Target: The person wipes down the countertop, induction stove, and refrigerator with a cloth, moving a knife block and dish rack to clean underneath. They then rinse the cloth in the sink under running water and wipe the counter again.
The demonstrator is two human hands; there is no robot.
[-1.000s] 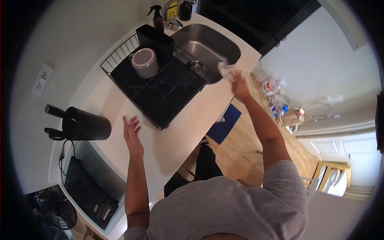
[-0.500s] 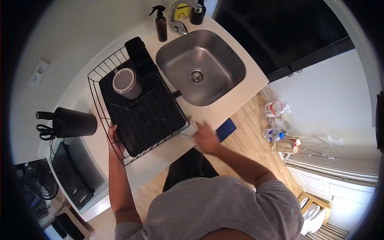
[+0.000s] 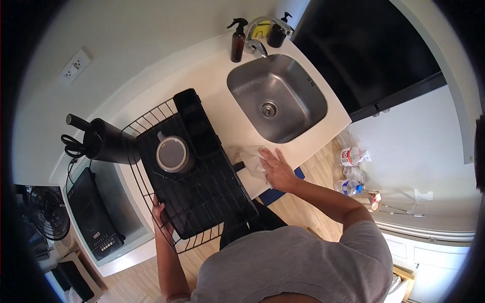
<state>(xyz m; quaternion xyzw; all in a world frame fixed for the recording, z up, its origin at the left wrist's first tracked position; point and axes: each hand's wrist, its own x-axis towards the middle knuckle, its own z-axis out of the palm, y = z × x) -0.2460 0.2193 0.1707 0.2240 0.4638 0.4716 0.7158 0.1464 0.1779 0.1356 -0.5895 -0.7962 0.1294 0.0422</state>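
A black wire dish rack (image 3: pixel 237 204) with a dark tray sits on the counter, its near end reaching past the front edge. An upside-down grey mug (image 3: pixel 173 154) stands in it, beside a black holder (image 3: pixel 193 118) along the rack's far side. My left hand (image 3: pixel 162 219) is closed around the wire at the rack's lower left. My right hand (image 3: pixel 279 172) lies flat, fingers spread, on a thin whitish cloth or tissue (image 3: pixel 250 159) on the counter, between the rack and the sink.
The steel sink (image 3: pixel 298 108) lies beyond my right hand. Behind it stand a brown spray bottle (image 3: pixel 238 44), the faucet (image 3: pixel 258 46) and a dark pump bottle (image 3: pixel 278 34). At left are a black knife block (image 3: pixel 108 144) and an induction cooktop (image 3: pixel 93 207). Plastic bottles (image 3: pixel 348 187) lie on the floor.
The rack has come toward my body with my left hand on it, now overhanging the edge. My right hand has moved farther back on the counter and flattened over the cloth. The view has shifted.
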